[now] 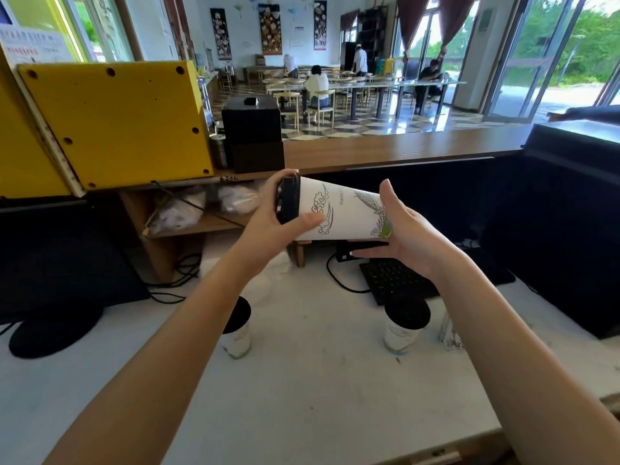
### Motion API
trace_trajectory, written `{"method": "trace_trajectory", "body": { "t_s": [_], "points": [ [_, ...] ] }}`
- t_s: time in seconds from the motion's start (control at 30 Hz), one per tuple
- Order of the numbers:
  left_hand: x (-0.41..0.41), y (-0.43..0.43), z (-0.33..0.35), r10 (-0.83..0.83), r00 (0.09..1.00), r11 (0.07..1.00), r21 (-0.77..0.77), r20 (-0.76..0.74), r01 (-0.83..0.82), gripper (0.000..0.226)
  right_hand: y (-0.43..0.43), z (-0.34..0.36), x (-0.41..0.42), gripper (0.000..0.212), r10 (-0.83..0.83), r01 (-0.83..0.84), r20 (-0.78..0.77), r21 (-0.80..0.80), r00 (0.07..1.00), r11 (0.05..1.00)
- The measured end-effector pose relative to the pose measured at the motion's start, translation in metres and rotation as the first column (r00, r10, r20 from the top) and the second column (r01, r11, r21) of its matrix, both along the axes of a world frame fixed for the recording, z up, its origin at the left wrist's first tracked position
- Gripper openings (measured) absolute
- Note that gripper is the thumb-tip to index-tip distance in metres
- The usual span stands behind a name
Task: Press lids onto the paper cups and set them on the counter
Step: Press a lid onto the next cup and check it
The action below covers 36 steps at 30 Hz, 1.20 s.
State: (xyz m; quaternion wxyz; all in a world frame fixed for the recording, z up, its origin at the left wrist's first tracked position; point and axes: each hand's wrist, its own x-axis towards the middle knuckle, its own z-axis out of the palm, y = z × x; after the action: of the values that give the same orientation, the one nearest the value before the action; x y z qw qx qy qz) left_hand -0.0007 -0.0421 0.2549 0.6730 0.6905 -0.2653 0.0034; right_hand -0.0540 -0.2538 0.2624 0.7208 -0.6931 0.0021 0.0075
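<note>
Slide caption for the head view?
Left hand grips the black lid, right hand the cup's base; two lidded cups on the counter.

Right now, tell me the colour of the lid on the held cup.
Black lid, clearest in head view.

Open stretch of white counter (318, 391) between left lidded cup (236, 340) and right lidded cup (404, 327), keyboard (392, 280) blocks the back, left monitor (60, 256) and right monitor (553, 246) wall the sides, wooden ledge (385, 151) bare right of black box (251, 129)
</note>
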Motion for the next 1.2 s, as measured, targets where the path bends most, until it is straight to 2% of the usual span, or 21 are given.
{"method": "trace_trajectory", "body": {
  "t_s": [0.1,0.23,0.3,0.4,0.47,0.53,0.63,0.73,0.8,0.87,0.93,1.0,1.07,1.2],
  "points": [
    [-0.007,-0.001,-0.001,-0.009,0.982,1.000,0.023,0.189,0.004,0.072,0.000,0.003,0.002,0.060,0.037,-0.037,-0.067,0.000,0.997,0.999],
    [-0.003,0.005,-0.002,-0.048,0.938,0.989,0.149,0.344,-0.005,0.085,0.000,0.004,0.001,0.045,0.026,-0.029,0.021,0.133,0.999,0.991],
    [0.002,0.011,-0.004,-0.098,0.944,0.981,0.192,0.314,0.038,0.090,0.002,0.002,0.001,0.045,0.012,-0.025,0.078,0.165,0.997,0.986],
    [0.010,0.019,-0.001,-0.162,0.978,0.969,0.207,0.134,0.132,0.080,0.004,-0.002,0.001,0.040,-0.015,-0.007,0.125,0.171,0.992,0.985],
    [0.018,0.023,0.003,-0.180,0.982,0.972,0.140,-0.062,0.187,0.075,0.005,-0.003,0.002,0.039,-0.017,-0.011,0.157,0.178,0.987,0.984],
    [0.026,0.023,0.008,-0.226,0.942,0.971,0.022,-0.249,0.239,0.079,0.007,-0.001,0.004,0.041,0.002,-0.042,0.198,0.197,0.980,0.979],
    [0.032,0.022,0.014,-0.246,0.894,0.968,-0.050,-0.375,0.246,0.070,0.005,0.005,0.006,0.053,0.048,-0.097,0.243,0.192,0.969,0.977],
    [0.030,0.021,0.018,-0.204,0.924,0.979,-0.040,-0.322,0.202,0.068,0.006,0.007,0.009,0.062,0.033,-0.110,0.238,0.319,0.971,0.941],
    [0.026,0.017,0.018,-0.118,0.963,0.993,-0.021,-0.242,0.117,0.075,0.013,0.005,0.012,0.048,-0.006,-0.110,0.244,0.458,0.970,0.882],
    [0.022,0.009,0.012,-0.042,0.986,0.999,-0.012,-0.161,0.040,0.076,0.021,0.003,0.015,0.034,-0.055,-0.081,0.198,0.619,0.979,0.781],
    [0.018,0.003,0.002,-0.027,0.991,0.999,-0.029,-0.134,0.023,0.075,0.026,0.006,0.020,0.031,-0.084,-0.047,0.148,0.714,0.985,0.698],
    [0.015,0.000,-0.007,-0.057,0.989,0.997,-0.050,-0.140,0.051,0.075,0.030,0.012,0.025,0.023,-0.128,-0.007,0.138,0.708,0.982,0.706],
    [0.017,0.000,-0.011,-0.091,0.987,0.996,-0.029,-0.135,0.088,0.078,0.032,0.021,0.029,0.017,-0.174,0.028,0.161,0.652,0.971,0.757],
    [0.023,0.000,-0.010,-0.073,0.994,0.994,0.070,-0.080,0.079,0.077,0.038,0.044,0.034,0.022,-0.181,0.032,0.271,0.475,0.946,0.879]
  ]
}}
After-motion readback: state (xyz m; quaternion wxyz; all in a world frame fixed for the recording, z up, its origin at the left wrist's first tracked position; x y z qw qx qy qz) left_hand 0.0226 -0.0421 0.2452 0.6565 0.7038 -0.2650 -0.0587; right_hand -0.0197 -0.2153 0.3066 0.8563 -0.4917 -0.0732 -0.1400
